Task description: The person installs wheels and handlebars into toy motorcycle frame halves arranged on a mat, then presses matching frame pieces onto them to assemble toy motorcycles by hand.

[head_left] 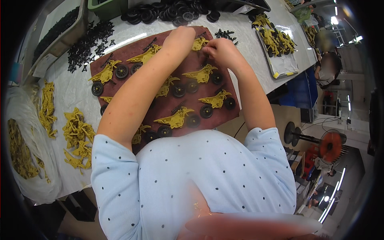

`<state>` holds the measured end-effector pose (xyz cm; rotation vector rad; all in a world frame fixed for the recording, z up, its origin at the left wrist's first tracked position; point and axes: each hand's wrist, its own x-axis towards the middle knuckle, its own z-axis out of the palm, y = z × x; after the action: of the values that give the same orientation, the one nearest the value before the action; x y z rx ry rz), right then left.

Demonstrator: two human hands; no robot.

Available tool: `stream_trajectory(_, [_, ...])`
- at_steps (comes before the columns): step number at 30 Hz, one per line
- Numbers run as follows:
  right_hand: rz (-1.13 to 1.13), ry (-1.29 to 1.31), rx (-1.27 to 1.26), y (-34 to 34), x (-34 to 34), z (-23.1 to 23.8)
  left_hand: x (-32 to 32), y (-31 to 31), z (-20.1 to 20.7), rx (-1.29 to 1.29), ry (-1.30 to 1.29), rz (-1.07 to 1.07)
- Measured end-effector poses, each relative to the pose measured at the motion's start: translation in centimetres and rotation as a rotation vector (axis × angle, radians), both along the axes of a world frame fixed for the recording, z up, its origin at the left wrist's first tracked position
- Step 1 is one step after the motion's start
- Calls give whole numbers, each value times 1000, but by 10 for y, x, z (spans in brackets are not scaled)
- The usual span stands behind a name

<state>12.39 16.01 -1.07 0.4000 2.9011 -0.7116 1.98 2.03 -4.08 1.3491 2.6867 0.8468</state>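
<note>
On a dark red cloth (pixel 222 82) lie several yellow plastic toy motorcycle bodies (pixel 200 74), with black spoked wheels (pixel 121 71) and thin black parts beside them. My left hand (pixel 182 38) reaches to the cloth's far edge, left of a yellow motorcycle body (pixel 199 44); its fingers are turned away and mostly hidden. Just right of that same body, my right hand (pixel 222 52) has thumb and fingertips pinched together. Whatever they grip is too small to make out. Something dark shows under the right fingertips.
Black wheels (pixel 172 14) are heaped beyond the cloth. Small black parts (pixel 90 44) lie at the left, near a grey bin (pixel 78 30) and a green bin (pixel 108 9). Yellow bodies (pixel 78 132) are piled left, beside a plastic bag (pixel 30 160); a tray (pixel 285 66) of assemblies stands right.
</note>
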Motion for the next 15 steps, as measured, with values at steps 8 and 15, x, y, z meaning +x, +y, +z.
stream_trajectory(8, [246,8,-30,8,21,0,87,-28,18,-67,-115,-135])
stream_trajectory(15, [194,-44,12,9,26,-4,115,-28,4,-100,-64,-147])
